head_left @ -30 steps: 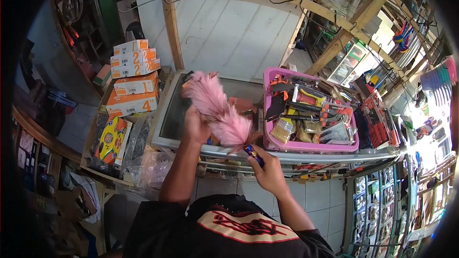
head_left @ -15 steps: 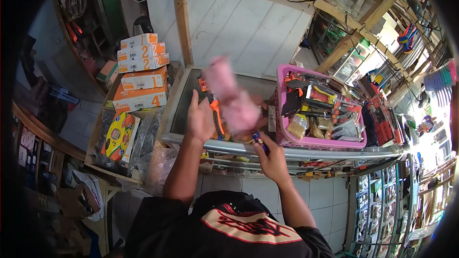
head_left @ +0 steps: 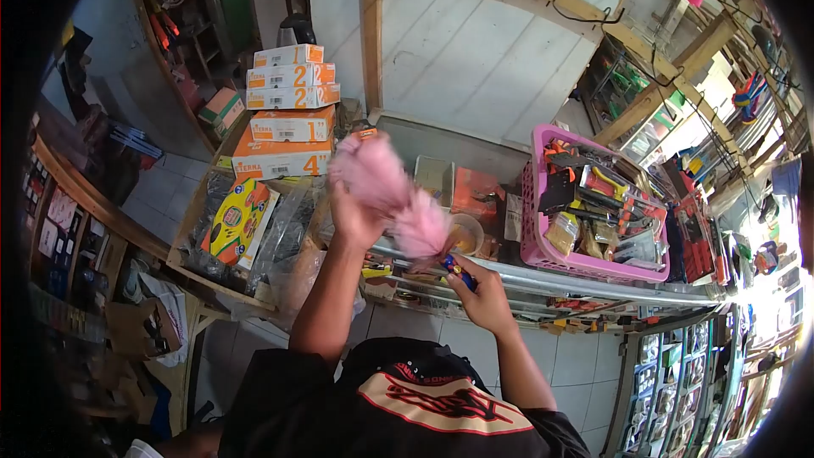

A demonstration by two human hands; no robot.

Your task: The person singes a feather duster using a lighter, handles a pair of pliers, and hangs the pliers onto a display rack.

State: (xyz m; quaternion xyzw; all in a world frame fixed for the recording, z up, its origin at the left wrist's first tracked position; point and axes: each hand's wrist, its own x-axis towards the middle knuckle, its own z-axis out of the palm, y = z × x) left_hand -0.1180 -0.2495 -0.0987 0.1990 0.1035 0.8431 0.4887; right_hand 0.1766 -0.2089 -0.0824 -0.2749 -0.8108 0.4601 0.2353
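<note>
In my right hand (head_left: 487, 297), closed fingers grip the dark blue handle of a pink duster (head_left: 424, 225). The fluffy pink head is blurred by motion and reaches up and left across my left hand (head_left: 356, 219). Behind the duster, my left hand holds pliers on an orange card (head_left: 364, 133); only the card's top end shows above the pink. The pliers' orange-and-black handles, seen a moment earlier, are now covered, and so are most of the left fingers. Both hands are above the front edge of a glass counter (head_left: 500, 142).
To the right on the counter stands a pink basket (head_left: 530, 229) packed with tools and brushes. Orange-and-white boxes (head_left: 288, 161) are stacked at the left, beside a yellow packet (head_left: 237, 219). A round clear tub (head_left: 466, 233) is near the duster. Metal hooks (head_left: 585, 10) hang from a wooden beam overhead.
The duster's head has swept left and down over the pliers and my left hand. The view has turned left, so the boxes and basket appear farther right.
</note>
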